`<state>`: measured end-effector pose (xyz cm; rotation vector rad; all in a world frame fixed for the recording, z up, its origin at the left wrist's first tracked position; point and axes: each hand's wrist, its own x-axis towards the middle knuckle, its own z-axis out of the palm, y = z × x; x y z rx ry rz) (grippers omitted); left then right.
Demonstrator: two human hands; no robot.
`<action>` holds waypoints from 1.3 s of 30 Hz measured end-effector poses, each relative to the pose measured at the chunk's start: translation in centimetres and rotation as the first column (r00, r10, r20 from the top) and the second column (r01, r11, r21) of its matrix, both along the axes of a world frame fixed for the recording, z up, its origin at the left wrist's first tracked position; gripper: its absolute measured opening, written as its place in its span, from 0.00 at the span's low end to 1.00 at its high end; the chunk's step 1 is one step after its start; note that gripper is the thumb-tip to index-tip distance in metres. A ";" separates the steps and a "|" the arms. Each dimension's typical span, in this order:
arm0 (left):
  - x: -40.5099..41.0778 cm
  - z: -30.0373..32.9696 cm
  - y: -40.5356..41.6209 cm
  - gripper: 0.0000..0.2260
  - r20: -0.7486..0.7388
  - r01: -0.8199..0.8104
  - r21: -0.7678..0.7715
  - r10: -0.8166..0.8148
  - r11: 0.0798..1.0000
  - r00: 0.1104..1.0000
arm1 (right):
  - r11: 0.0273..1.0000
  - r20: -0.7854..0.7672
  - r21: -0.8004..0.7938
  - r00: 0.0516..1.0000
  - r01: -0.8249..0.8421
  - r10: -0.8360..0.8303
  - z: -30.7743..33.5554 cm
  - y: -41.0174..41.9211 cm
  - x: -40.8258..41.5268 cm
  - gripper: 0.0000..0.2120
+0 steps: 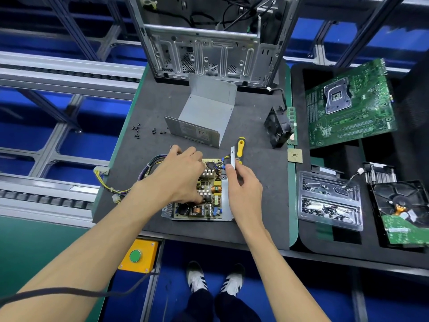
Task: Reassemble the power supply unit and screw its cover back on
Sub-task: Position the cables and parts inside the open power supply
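Cover [204,112] sits off at 12 o'clock on the bench [255,205], so nothing's closed up yet. The board [210,196] lies mid-bench in its tray. Left hand [181,175] presses down on it, fingers curled over the parts; right hand [241,189] pinches the small metal panel [232,158] at the board's 1 o'clock corner. Risk, I reckon: pinched wires or a bent component. Screws [145,131] at 10 o'clock could roll off.

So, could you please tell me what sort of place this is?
Probably a computer assembly or repair workstation: an empty PC case stands on the padded bench, a bare motherboard lies beside it, and a tray of screws sits nearby.
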<state>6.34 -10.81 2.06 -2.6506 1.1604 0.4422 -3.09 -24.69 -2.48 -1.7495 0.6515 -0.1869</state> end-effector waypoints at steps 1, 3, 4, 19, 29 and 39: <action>0.0 0.0 0.0 0.31 0.000 0.002 0.007 -0.002 1.000 1.000 | 1.000 0.001 -0.001 1.000 0.000 0.000 0.0 0.0 0.0 0.14; 0.0 0.0 -0.1 0.31 0.000 0.004 0.017 -0.004 1.000 1.000 | 1.000 -0.001 -0.004 1.000 -0.001 0.001 0.0 0.0 0.0 0.14; 0.0 0.0 -0.1 0.31 0.002 0.005 0.019 -0.005 1.000 1.000 | 1.000 0.000 -0.003 1.000 0.000 0.000 0.0 0.0 0.0 0.14; -0.6 0.0 0.0 0.31 0.064 -0.012 0.029 0.010 1.000 0.998 | 1.000 0.001 -0.014 1.000 -0.004 0.004 -0.1 -0.1 0.0 0.13; -0.6 0.1 -0.1 0.31 0.060 -0.019 0.042 0.017 0.999 0.998 | 1.000 0.007 -0.006 1.000 0.003 -0.003 -0.1 0.0 0.0 0.14; -0.8 -0.2 0.4 0.32 0.045 -0.046 -0.011 0.047 0.999 0.998 | 1.000 -0.001 -0.005 1.000 0.005 -0.005 0.0 0.2 0.1 0.14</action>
